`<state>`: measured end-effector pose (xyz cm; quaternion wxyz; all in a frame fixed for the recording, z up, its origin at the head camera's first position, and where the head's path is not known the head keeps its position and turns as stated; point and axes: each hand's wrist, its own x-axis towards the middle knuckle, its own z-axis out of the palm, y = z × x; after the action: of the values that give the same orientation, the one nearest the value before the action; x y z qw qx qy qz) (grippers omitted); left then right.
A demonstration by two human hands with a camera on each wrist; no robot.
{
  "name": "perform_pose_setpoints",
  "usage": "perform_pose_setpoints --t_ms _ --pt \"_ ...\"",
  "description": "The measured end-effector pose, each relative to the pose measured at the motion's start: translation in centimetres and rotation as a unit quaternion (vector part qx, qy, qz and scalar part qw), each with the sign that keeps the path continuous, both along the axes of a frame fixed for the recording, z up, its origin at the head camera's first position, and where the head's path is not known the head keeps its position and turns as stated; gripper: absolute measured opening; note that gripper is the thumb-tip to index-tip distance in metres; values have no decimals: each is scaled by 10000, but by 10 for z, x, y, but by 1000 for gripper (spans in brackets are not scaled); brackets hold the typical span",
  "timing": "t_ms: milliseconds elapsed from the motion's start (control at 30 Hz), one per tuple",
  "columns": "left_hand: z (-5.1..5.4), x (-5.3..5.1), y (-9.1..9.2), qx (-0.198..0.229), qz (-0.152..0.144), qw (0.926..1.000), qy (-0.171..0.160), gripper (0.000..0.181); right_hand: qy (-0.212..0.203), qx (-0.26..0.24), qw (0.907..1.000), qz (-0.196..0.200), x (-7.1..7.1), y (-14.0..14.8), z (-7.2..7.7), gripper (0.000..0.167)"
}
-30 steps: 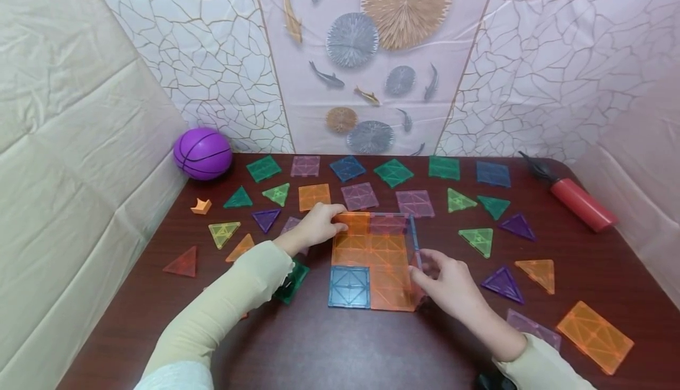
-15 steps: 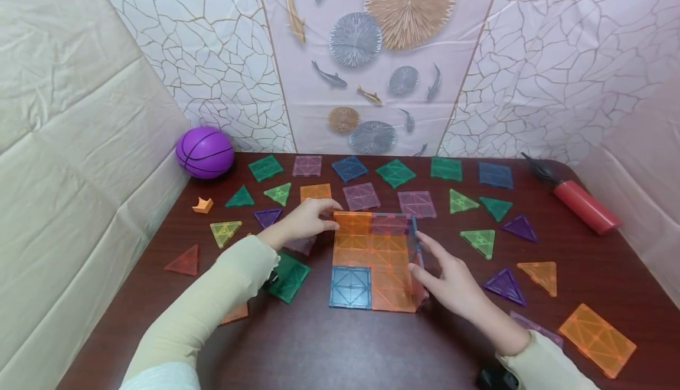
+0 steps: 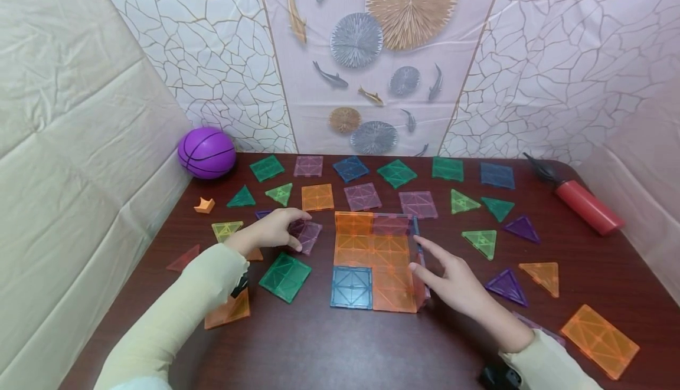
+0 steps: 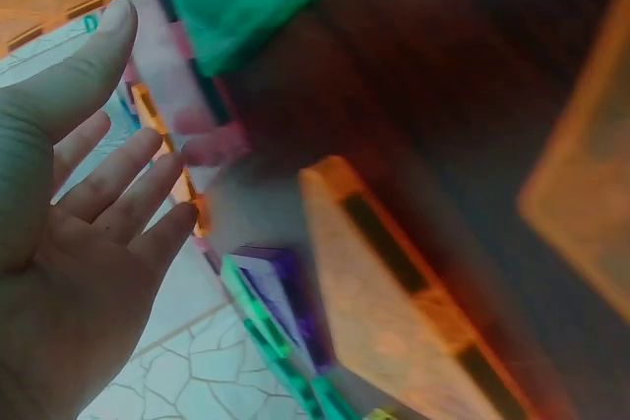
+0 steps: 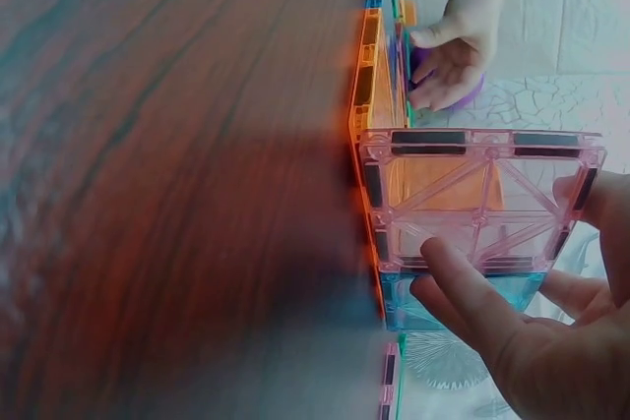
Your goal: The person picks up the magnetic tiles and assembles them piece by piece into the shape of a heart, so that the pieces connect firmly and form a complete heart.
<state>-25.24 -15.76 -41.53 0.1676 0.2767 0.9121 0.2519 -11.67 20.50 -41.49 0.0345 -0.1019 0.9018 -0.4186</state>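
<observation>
My left hand (image 3: 270,228) is over a pink square tile (image 3: 310,238) left of the assembled tiles, fingers loosely extended; in the left wrist view the hand (image 4: 98,174) grips nothing. Orange tiles (image 3: 390,278) and a blue square (image 3: 352,287) lie flat together, with orange and pink tiles upright along the back. On the right edge stand blue and pink tiles. My right hand (image 3: 459,287) rests its fingers against that side; the right wrist view shows the fingers spread across the upright pink tile (image 5: 482,209).
A green square (image 3: 285,277) and an orange tile (image 3: 228,312) lie left of the assembly. Triangles and squares are spread behind and to both sides. A purple ball (image 3: 206,153) sits at the back left, a red pump (image 3: 588,207) at the back right.
My left hand has left the back left corner of the assembled tiles and moved left over the pink square. The right hand stays at the right side, its fingers straighter than before.
</observation>
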Motion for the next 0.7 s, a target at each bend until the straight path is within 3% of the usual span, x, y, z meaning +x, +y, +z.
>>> perform_pose_setpoints --t_ms 233,500,700 --pt "-8 -1 -4 -233 -123 9994 241 73 161 38 9999 48 0 1 -3 59" --pt "-11 -2 -1 -165 29 9995 285 77 165 32 9998 55 1 1 -3 60" --pt "-15 -6 7 -301 116 9973 664 81 19 -143 9999 42 1 1 -3 60"
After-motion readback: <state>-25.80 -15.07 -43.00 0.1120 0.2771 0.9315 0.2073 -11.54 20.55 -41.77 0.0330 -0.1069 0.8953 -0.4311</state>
